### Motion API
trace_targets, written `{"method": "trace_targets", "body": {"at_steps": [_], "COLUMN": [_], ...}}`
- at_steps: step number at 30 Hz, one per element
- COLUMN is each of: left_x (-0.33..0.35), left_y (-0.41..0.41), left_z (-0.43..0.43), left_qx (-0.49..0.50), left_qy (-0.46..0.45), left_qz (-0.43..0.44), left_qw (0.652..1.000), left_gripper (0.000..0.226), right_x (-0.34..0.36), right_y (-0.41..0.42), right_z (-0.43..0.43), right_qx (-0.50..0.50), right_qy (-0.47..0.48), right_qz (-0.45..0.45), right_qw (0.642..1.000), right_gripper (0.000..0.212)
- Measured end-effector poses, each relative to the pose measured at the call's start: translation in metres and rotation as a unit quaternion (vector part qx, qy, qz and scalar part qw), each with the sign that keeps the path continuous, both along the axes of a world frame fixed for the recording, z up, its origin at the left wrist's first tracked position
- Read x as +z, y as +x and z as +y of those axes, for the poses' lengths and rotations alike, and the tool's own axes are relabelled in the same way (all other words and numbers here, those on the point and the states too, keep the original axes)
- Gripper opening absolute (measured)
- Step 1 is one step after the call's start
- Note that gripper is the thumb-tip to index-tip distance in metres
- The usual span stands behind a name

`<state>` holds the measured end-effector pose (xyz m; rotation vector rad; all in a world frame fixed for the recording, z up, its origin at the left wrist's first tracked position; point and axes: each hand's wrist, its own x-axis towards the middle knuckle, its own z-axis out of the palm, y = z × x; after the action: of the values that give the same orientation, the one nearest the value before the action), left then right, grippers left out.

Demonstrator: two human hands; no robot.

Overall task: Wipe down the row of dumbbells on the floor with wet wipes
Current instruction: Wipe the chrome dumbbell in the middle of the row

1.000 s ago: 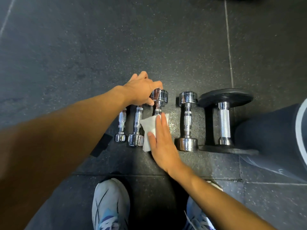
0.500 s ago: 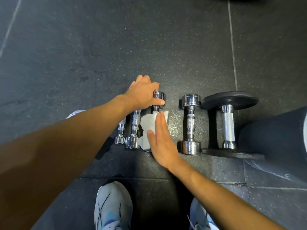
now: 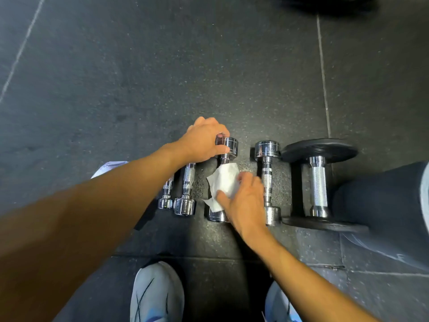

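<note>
I see the middle dumbbell (image 3: 228,145) lying on the floor (image 3: 139,77), third from the left in a row of five. It is shiny metal and points away from me. A white wet wipe (image 3: 224,182) is draped over its thin bar and hides most of it. Only the two round ends show.

The right hand (image 3: 246,201) is on the wet wipe. Its thumb lies flat on the wipe and its fingers bend over the top, holding the wipe against the bar. The fingers look a bit blurry. The left hand (image 3: 204,140) is at the far end of the same dumbbell. Its fingers and thumb curl round that round end and grip it.

To the left lie the smallest dumbbell (image 3: 166,201) and the second dumbbell (image 3: 185,201), close side by side. The left arm crosses over their far ends. To the right lies the fourth dumbbell (image 3: 267,177), just beside the right hand. Next to it is the black dumbbell (image 3: 318,182), the biggest one, with flat dark plates and a thick silver bar.

A leg (image 3: 383,201) in dark cloth is at the right edge, near the black dumbbell. At the bottom I see the left shoe (image 3: 156,293) and the right shoe (image 3: 281,305), both pale. A pale thing (image 3: 111,165) peeks out behind the left arm; I cannot tell what it is.
</note>
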<state>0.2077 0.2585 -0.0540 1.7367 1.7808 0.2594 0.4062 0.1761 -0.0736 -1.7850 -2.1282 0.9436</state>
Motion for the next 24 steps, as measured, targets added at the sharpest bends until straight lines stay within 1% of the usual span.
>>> {"method": "trace_targets", "body": {"at_steps": [1,2,3,5,6,7,9,11,13,16,18,20,21,23,24], "left_x": [0.001,0.001,0.001,0.0,0.0,0.0,0.002,0.002,0.002,0.002,0.0,0.0,0.0,0.002,0.003], "left_y": [0.005,0.01,0.013,0.016,0.017,0.017,0.015,0.012,0.01,0.01,0.01,0.011,0.012,0.016,0.018], "left_z": [0.001,0.002,0.004,0.006,0.006,0.006,0.004,0.002,0.002,-0.001,-0.002,-0.001,0.0,0.002,0.004], "left_qx": [0.0,-0.004,-0.012,-0.033,-0.039,-0.04,-0.022,-0.015,-0.02,-0.027,-0.03,-0.028,-0.027,-0.034,-0.04], "left_qy": [0.003,0.002,0.003,-0.012,-0.023,-0.033,-0.039,-0.026,-0.012,-0.016,-0.029,-0.039,-0.042,-0.039,-0.035], "left_qz": [-0.002,0.0,0.002,0.002,-0.006,-0.021,-0.05,-0.063,-0.058,-0.062,-0.075,-0.074,-0.069,-0.053,-0.042], "left_qw": [1.0,1.0,1.0,0.999,0.999,0.998,0.998,0.998,0.998,0.998,0.996,0.996,0.996,0.997,0.998], "left_gripper": [0.03,0.032,0.033,0.035,0.039,0.045,0.054,0.049,0.041,0.041,0.045,0.048,0.048,0.05,0.051], "right_x": [0.001,0.001,0.0,-0.002,-0.002,-0.005,-0.008,-0.006,-0.002,0.011,0.013,0.009,0.009,0.011,0.013], "right_y": [0.0,-0.002,-0.004,-0.011,-0.013,-0.015,-0.017,-0.019,-0.022,-0.026,-0.027,-0.023,-0.02,-0.014,-0.013], "right_z": [0.003,0.007,0.011,0.021,0.027,0.033,0.042,0.052,0.065,0.08,0.081,0.076,0.073,0.07,0.068], "right_qx": [0.005,0.008,0.011,0.008,-0.003,-0.025,-0.083,-0.12,-0.147,-0.175,-0.171,-0.139,-0.108,-0.005,0.043], "right_qy": [-0.039,-0.076,-0.099,-0.148,-0.184,-0.227,-0.304,-0.356,-0.389,-0.422,-0.435,-0.433,-0.428,-0.405,-0.386], "right_qz": [0.008,0.01,0.006,-0.015,-0.009,0.023,0.112,0.178,0.232,0.287,0.293,0.257,0.21,0.068,-0.017], "right_qw": [0.999,0.997,0.995,0.989,0.983,0.973,0.942,0.91,0.879,0.842,0.834,0.853,0.872,0.912,0.922], "right_gripper": [0.04,0.034,0.034,0.04,0.042,0.04,0.027,0.015,0.013,0.014,0.018,0.017,0.016,0.017,0.026]}}
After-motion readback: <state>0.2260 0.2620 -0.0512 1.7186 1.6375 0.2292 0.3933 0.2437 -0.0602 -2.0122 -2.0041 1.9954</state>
